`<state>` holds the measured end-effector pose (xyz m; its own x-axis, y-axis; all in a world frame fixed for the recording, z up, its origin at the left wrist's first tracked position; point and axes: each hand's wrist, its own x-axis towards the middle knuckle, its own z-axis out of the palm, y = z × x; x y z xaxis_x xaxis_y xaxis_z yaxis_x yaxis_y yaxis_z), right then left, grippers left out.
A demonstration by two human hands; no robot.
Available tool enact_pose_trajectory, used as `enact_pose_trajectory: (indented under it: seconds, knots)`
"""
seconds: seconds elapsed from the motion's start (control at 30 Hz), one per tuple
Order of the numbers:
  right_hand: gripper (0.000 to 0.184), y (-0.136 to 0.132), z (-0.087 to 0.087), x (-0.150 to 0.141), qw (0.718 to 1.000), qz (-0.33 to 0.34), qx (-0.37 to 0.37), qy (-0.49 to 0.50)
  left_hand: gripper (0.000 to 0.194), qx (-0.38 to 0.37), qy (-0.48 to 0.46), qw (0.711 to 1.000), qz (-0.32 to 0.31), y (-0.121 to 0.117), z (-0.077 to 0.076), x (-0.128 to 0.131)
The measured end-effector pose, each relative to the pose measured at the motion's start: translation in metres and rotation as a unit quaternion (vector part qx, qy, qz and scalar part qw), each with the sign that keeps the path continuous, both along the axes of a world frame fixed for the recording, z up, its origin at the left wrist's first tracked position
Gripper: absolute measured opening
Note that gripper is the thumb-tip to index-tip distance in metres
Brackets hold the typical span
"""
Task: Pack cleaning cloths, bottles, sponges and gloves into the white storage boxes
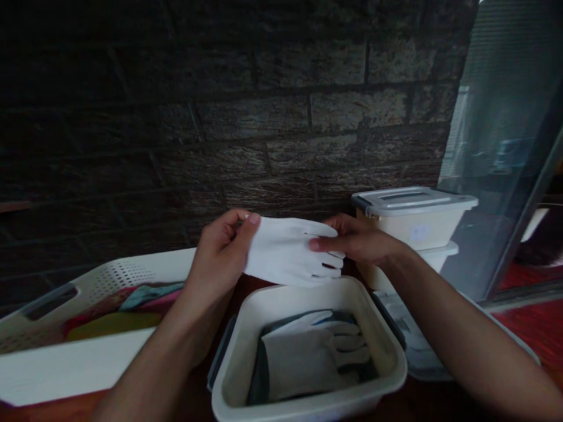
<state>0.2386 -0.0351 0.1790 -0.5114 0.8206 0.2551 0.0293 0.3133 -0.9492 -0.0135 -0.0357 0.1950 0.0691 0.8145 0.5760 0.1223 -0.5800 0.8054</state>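
Observation:
A white glove [281, 249] is stretched flat between both hands, its fingers pointing right. My left hand [226, 243] pinches the cuff end between thumb and fingers. At the finger end, my right hand [352, 237] grips the glove with its thumb on top; its other fingers are partly hidden behind. Just below hangs no lid over an open cream bin [233, 366], whose grey side clips are folded down. Inside it lie another white glove [303, 357] and dark cloth or gloves beneath.
To the left stands a white perforated basket [39, 366] holding colourful cloths [118, 325]. Lidded storage boxes [413, 220] are stacked at the right, with a clear lid [424, 351] below them. A dark brick wall [281, 117] rises behind; a glass panel [497, 146] is far right.

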Motion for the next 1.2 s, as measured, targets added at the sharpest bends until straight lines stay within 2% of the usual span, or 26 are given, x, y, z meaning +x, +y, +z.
enact_pose_trajectory:
  seconds: [0.13,0.23,0.4,0.57,0.67,0.8,0.93,1.07,1.2]
  knots:
    - [0.025,-0.001,0.002,-0.006,0.995,0.000,-0.060,0.083,0.022,-0.019,-0.038,0.999,0.003,0.009,-0.005,0.002]
    - [0.026,0.003,0.001,-0.005,0.993,0.008,-0.075,0.085,0.023,-0.023,-0.058,0.998,-0.008,0.016,-0.008,0.003]
    - [0.031,0.010,-0.005,0.002,0.994,0.020,-0.075,0.076,0.025,-0.076,-0.036,0.996,-0.043,0.021,-0.010,-0.001]
    - [0.037,0.009,-0.006,0.007,0.995,0.048,-0.070,0.062,0.028,-0.127,-0.028,0.987,-0.099,0.015,-0.008,-0.010]
    - [0.040,0.002,-0.006,0.008,0.993,0.068,-0.076,0.053,0.029,-0.186,-0.008,0.973,-0.136,0.004,-0.011,-0.018]
    - [0.042,-0.009,-0.011,0.010,0.989,0.071,-0.130,0.002,0.030,-0.252,0.018,0.949,-0.186,-0.014,-0.027,-0.028]
    - [0.042,-0.016,-0.023,0.011,0.976,0.081,-0.192,-0.070,0.032,-0.281,0.088,0.933,-0.209,-0.028,-0.046,-0.031]
    - [0.039,-0.019,-0.033,0.006,0.959,0.051,-0.208,-0.184,0.037,-0.260,0.175,0.926,-0.212,-0.034,-0.055,-0.026]
    - [0.032,-0.020,-0.035,-0.005,0.943,0.041,-0.206,-0.258,0.038,-0.187,0.272,0.929,-0.165,-0.041,-0.053,-0.017]
